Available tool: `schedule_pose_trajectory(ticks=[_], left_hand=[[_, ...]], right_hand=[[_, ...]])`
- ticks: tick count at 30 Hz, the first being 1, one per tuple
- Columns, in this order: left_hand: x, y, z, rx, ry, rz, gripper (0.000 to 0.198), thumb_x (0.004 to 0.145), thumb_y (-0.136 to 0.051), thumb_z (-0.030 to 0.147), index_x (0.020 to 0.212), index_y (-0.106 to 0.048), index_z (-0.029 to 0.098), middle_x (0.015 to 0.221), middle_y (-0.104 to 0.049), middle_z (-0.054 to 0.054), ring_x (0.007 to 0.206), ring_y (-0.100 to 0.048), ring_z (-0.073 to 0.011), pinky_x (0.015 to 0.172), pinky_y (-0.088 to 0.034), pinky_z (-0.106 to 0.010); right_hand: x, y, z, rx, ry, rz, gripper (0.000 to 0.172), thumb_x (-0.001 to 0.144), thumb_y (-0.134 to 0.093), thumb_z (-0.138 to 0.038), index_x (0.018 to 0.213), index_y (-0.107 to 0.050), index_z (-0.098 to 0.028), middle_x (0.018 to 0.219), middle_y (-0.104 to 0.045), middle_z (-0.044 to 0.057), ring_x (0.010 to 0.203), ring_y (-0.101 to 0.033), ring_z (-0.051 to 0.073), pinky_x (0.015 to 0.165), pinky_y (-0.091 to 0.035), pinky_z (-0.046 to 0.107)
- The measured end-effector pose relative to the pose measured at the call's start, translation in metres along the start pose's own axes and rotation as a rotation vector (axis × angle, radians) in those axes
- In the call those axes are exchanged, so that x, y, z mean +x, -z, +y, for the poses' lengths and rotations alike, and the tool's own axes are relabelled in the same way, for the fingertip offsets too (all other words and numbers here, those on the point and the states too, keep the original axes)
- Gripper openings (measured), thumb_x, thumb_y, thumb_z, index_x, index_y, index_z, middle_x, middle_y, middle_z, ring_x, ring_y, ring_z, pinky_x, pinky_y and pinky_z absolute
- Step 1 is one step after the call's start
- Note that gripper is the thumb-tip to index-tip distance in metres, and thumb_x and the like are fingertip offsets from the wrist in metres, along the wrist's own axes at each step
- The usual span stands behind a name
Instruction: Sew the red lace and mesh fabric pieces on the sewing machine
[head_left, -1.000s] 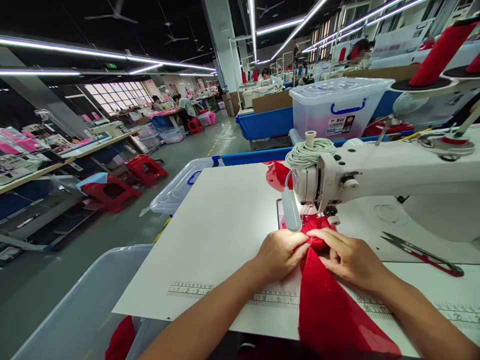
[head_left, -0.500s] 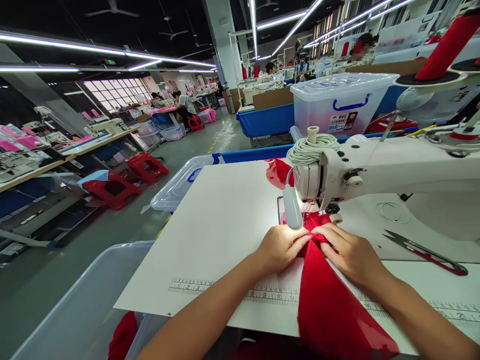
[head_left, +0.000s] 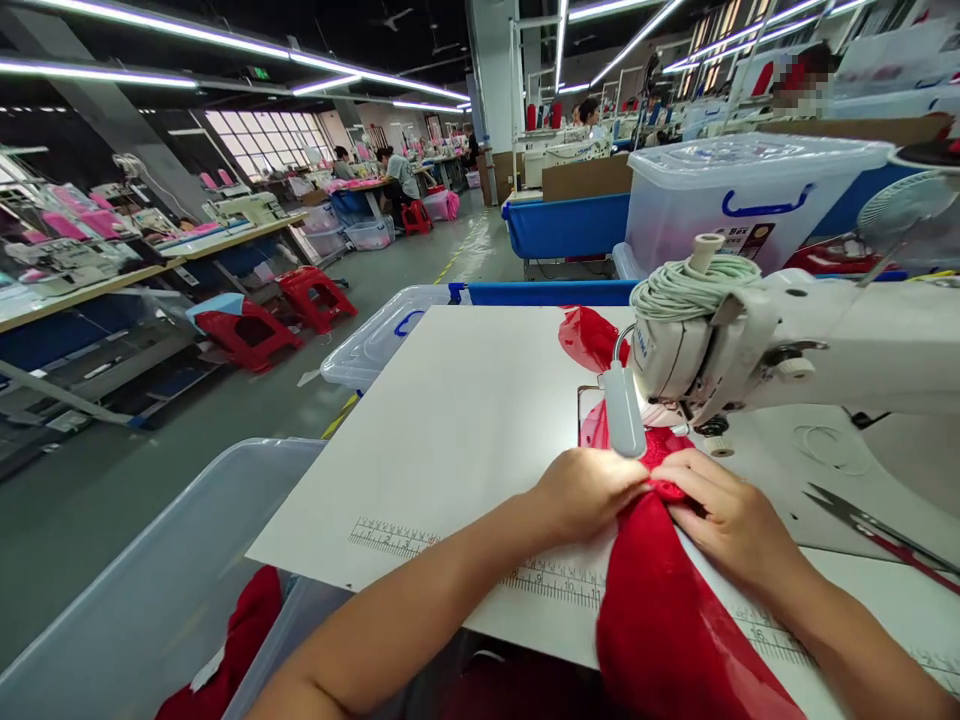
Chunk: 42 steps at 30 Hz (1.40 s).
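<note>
A long piece of red fabric [head_left: 660,590] runs from under the head of a white sewing machine [head_left: 675,360] down over the front edge of the table. Just in front of the needle area, my left hand [head_left: 592,490] pinches the fabric from the left side. My right hand [head_left: 727,510] presses and grips it from the right, with the fingertips of both hands almost meeting. The needle itself is hidden behind the small lamp [head_left: 627,415] and the machine head. Another shiny red portion [head_left: 592,337] of material lies behind the machine head.
Thread snips [head_left: 885,530] lie on the machine bed to the right. A ruler scale [head_left: 555,580] is printed along the white tabletop [head_left: 450,420]. Left below stands a clear bin [head_left: 172,540] with red cloth inside. Behind sits a lidded plastic box [head_left: 705,190]; red stools [head_left: 247,335] stand across the aisle.
The camera view has turned, so the machine and hands appear further right. Both hands stay on the red fabric close to the needle area, and the fabric in front looks slightly more bunched.
</note>
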<state>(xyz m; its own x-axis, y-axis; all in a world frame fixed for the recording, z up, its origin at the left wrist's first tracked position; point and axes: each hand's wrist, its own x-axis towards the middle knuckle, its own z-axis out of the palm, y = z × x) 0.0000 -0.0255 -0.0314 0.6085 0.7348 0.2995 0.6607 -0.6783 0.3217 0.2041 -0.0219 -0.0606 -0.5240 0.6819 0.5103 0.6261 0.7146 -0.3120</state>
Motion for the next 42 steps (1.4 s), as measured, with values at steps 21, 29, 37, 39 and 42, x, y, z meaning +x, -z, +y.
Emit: schedule_pose_trajectory(ticks=[21, 29, 37, 39, 42], left_hand=[[-0.02, -0.006, 0.02, 0.069, -0.141, -0.033, 0.059, 0.098, -0.028, 0.061, 0.092, -0.063, 0.014, 0.099, -0.06, -0.012, 0.079, -0.055, -0.0201, 0.068, -0.052, -0.031], [-0.017, 0.007, 0.018, 0.218, -0.153, -0.059, 0.079, 0.095, -0.001, 0.063, 0.089, -0.066, 0.018, 0.089, -0.057, -0.013, 0.067, -0.046, -0.0211, 0.06, -0.047, -0.035], [-0.018, 0.009, 0.018, 0.207, -0.142, -0.081, 0.079, 0.094, -0.004, 0.066, 0.092, -0.067, 0.019, 0.097, -0.058, -0.013, 0.068, -0.041, -0.0201, 0.062, -0.044, -0.034], [-0.018, 0.009, 0.017, 0.208, -0.133, -0.082, 0.08, 0.093, -0.003, 0.066, 0.094, -0.067, 0.019, 0.093, -0.058, -0.013, 0.067, -0.041, -0.0202, 0.061, -0.043, -0.034], [-0.018, 0.008, 0.018, 0.21, -0.126, -0.083, 0.081, 0.093, -0.001, 0.066, 0.097, -0.068, 0.019, 0.091, -0.058, -0.013, 0.067, -0.042, -0.0207, 0.06, -0.042, -0.034]], right_hand=[[0.001, 0.003, -0.005, 0.062, -0.028, -0.162, 0.032, 0.061, -0.04, 0.006, 0.079, -0.048, -0.02, 0.083, -0.053, 0.003, 0.075, -0.046, 0.019, 0.065, -0.039, 0.03], [-0.002, -0.005, 0.0, -0.032, 0.019, -0.072, 0.032, 0.063, -0.04, 0.007, 0.076, -0.054, -0.019, 0.077, -0.056, 0.004, 0.07, -0.048, 0.019, 0.062, -0.037, 0.03], [0.001, 0.002, -0.003, -0.157, 0.081, 0.04, 0.041, 0.061, -0.041, 0.001, 0.09, -0.061, -0.02, 0.1, -0.072, 0.005, 0.08, -0.059, 0.021, 0.065, -0.043, 0.031], [0.001, 0.003, -0.003, -0.164, 0.059, 0.035, 0.041, 0.061, -0.042, 0.0, 0.091, -0.061, -0.02, 0.089, -0.072, 0.004, 0.074, -0.059, 0.02, 0.062, -0.042, 0.03], [0.0, 0.004, -0.004, -0.149, 0.041, 0.029, 0.035, 0.062, -0.043, 0.0, 0.085, -0.059, -0.021, 0.075, -0.067, 0.001, 0.065, -0.056, 0.018, 0.059, -0.039, 0.03]])
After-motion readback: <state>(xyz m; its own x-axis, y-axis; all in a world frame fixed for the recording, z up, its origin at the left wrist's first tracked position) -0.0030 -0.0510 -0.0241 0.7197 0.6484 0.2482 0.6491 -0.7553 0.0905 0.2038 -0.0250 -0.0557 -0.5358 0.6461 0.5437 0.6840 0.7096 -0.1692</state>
